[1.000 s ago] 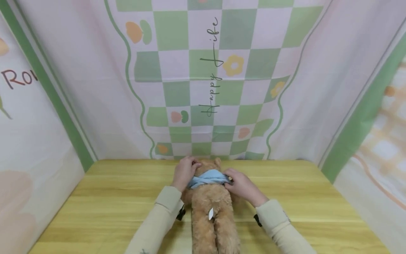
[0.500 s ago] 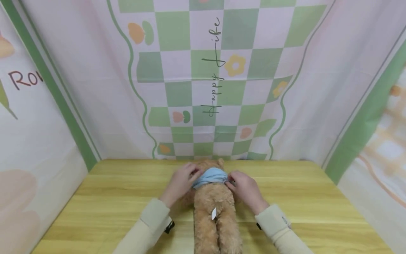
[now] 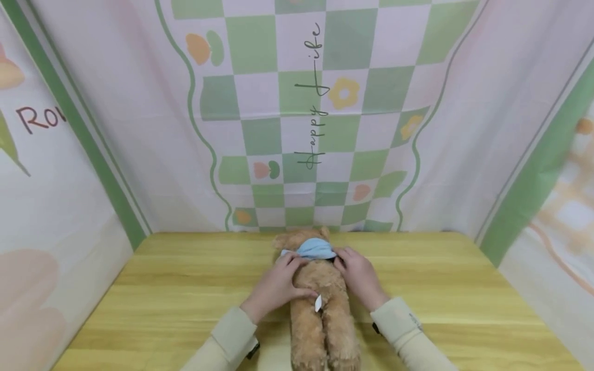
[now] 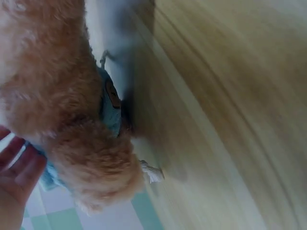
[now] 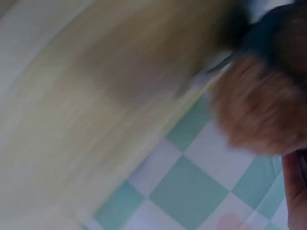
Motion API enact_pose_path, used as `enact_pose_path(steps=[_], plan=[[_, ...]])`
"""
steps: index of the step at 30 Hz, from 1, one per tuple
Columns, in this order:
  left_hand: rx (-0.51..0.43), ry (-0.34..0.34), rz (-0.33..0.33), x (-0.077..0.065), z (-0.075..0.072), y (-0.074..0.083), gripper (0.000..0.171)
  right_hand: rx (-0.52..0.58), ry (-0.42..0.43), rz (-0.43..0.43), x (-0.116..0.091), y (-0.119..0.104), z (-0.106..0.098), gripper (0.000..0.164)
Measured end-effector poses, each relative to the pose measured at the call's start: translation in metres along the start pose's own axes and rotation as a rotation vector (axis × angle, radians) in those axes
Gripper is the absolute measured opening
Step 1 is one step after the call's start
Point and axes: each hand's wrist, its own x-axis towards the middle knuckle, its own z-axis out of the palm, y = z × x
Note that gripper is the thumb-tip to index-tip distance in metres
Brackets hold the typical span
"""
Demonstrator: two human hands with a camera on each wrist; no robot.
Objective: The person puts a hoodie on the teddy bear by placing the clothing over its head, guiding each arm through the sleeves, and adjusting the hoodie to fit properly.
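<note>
A brown plush teddy bear (image 3: 320, 275) lies face down, legs toward me, a white tag (image 3: 318, 303) on its lower back. Bunched across its shoulders is a small light-blue top (image 3: 315, 248); the left wrist view shows a patch (image 4: 112, 94) on its front and a pale cord (image 4: 152, 172). My left hand (image 3: 278, 283) rests on the bear's back, thumb spread near the tag and fingertips at the top's lower edge. At the right side, my right hand (image 3: 362, 273) pinches the edge of the top. The bear's face is hidden; the right wrist view is blurred.
The bear lies on a wood-grain table (image 3: 185, 288). Behind the table's far edge hangs a green-and-white checked cloth (image 3: 301, 129), with printed cloth walls to the left (image 3: 42, 206) and right (image 3: 547, 288).
My left hand has left the top's left end and come down onto the bear's back, thumb spread. The bear has shifted slightly right and away. My right hand stays at the top's right edge.
</note>
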Motion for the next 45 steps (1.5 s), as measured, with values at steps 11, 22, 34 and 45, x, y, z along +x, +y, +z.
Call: enact_pose_path(steps=[11, 22, 34, 45], plan=[[0.053, 0.016, -0.059, 0.006, 0.003, 0.0, 0.079, 0.43, -0.171, 0.182, 0.013, -0.007, -0.007, 0.008], [0.058, -0.13, -0.074, 0.015, -0.003, -0.001, 0.078, 0.65, -0.356, 0.041, 0.019, -0.004, -0.014, 0.016], [0.142, 0.014, 0.04, 0.004, 0.006, -0.002, 0.056, 0.466, -0.707, -0.068, 0.016, 0.012, -0.043, 0.059], [0.251, 0.011, 0.163, -0.004, 0.012, -0.003, 0.051, 0.262, -0.578, -0.199, 0.005, 0.02, -0.034, 0.051]])
